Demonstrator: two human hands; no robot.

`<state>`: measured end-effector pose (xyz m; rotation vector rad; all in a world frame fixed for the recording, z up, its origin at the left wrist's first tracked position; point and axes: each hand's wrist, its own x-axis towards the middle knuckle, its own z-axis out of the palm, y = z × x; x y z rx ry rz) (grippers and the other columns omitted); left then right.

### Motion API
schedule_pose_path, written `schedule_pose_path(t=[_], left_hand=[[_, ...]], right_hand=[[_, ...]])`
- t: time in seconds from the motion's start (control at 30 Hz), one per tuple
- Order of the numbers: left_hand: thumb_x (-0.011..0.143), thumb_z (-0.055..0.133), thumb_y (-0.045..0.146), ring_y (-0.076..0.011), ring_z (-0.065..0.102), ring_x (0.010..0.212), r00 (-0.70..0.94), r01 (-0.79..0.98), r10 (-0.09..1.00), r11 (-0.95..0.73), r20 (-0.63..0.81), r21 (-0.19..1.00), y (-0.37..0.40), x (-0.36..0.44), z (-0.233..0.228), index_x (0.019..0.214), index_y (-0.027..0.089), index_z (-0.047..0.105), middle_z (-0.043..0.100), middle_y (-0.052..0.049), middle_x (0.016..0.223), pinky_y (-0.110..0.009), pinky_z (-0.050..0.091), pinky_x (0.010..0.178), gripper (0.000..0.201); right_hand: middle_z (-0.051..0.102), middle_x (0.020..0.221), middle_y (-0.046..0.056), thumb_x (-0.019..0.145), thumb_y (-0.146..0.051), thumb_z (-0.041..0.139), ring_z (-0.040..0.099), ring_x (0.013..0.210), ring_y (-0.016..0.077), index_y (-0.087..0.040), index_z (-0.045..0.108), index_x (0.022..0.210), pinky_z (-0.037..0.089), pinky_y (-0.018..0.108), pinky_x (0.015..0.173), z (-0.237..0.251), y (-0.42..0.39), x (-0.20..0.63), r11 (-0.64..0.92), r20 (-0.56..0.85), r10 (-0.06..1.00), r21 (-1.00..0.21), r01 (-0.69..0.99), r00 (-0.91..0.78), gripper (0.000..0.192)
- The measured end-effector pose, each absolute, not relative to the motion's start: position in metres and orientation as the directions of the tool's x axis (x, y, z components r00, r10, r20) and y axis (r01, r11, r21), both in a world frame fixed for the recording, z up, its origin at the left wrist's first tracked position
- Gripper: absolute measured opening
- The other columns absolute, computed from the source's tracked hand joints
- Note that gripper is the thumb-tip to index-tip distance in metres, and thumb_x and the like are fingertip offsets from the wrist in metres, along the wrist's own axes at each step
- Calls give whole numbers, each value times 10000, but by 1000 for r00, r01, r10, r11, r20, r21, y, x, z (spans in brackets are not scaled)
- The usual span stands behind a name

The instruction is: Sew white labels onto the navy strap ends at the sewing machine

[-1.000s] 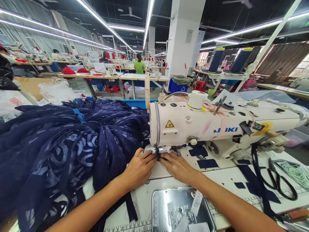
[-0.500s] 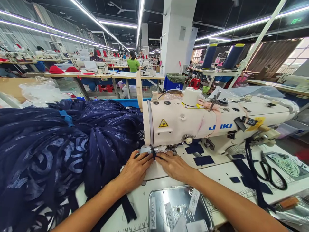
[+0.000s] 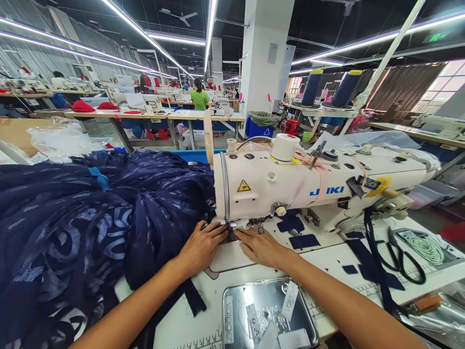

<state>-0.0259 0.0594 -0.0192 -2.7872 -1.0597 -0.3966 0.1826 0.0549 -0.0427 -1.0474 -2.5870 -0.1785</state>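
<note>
My left hand [image 3: 199,248] lies with its fingers stretched out, their tips at the presser foot [image 3: 232,225] of a white sewing machine [image 3: 254,186]. From the other side, my right hand [image 3: 262,248] reaches in, index finger extended and pressing down close to the foot. A small dark navy piece of fabric [image 3: 232,236] shows between the fingertips, under the foot; its far part is hidden. Left of the machine head, a large heap of navy patterned fabric [image 3: 163,213] reaches up beside my left hand.
Navy scraps [image 3: 304,241] lie on the machine bed. Black scissors [image 3: 399,261] and a pale green coiled cord [image 3: 425,247] are at the right. A metal tin lid [image 3: 269,310] with labels sits in front. Two thread cones [image 3: 312,89] stand behind. A person in green [image 3: 199,99] is farther off.
My right hand's fingers have spread slightly, with the thumb side lower. My left hand has shifted slightly left and away from me. The whole view has tilted a little.
</note>
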Motion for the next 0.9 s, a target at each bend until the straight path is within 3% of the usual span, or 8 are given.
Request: schedule_pose_path(t=[0.13, 0.23, 0.4, 0.57, 0.73, 0.9], left_hand=[[723, 400, 25, -219, 479, 1043, 706, 681, 635, -731, 314, -53, 62, -24, -19, 1059, 161, 573, 616, -83, 1049, -405, 329, 880, 402], [750, 442, 111, -232, 497, 930, 658, 739, 664, -660, 355, -135, 57, -18, -19, 991, 114, 602, 607, -110, 940, -394, 359, 834, 289], [786, 442, 147, -245, 496, 765, 544, 838, 748, -463, 380, -288, 47, -8, -18, 901, 105, 626, 592, -109, 770, -414, 364, 711, 221], [769, 482, 161, -266, 495, 871, 528, 849, 754, -470, 391, -241, 54, -4, -15, 828, 182, 640, 614, -90, 832, -498, 296, 839, 169], [747, 508, 167, -247, 497, 843, 544, 839, 778, -502, 315, -209, 60, -3, -12, 804, 186, 636, 606, -75, 810, -427, 333, 781, 141], [755, 494, 166, -238, 496, 811, 527, 850, 789, -485, 316, -206, 59, -3, -12, 824, 201, 632, 598, -69, 807, -403, 327, 748, 159]], right_hand=[[639, 956, 113, 822, -202, 436, 572, 871, 212, -107, 497, 1166, 469, 350, 753, -42, 59, 182, 694, 361, 679, -31, 719, -640, 362], [648, 889, 104, 840, -193, 402, 576, 827, 206, -122, 569, 1054, 466, 336, 732, -44, 63, 180, 658, 389, 699, -21, 753, -600, 281], [643, 832, 125, 850, -267, 436, 580, 835, 230, -113, 579, 1011, 431, 377, 789, -41, 58, 177, 589, 396, 710, 118, 799, -582, 265], [620, 917, 143, 774, -243, 550, 564, 882, 246, -81, 592, 950, 405, 377, 843, -26, 41, 183, 638, 276, 698, 178, 749, -660, 243], [600, 980, 126, 733, -59, 513, 549, 899, 214, -69, 573, 984, 407, 331, 847, -23, 40, 194, 721, 208, 621, 226, 655, -755, 258], [606, 906, 92, 739, 20, 461, 555, 806, 173, -95, 591, 880, 434, 269, 765, -23, 46, 197, 740, 228, 587, 237, 629, -777, 224]])
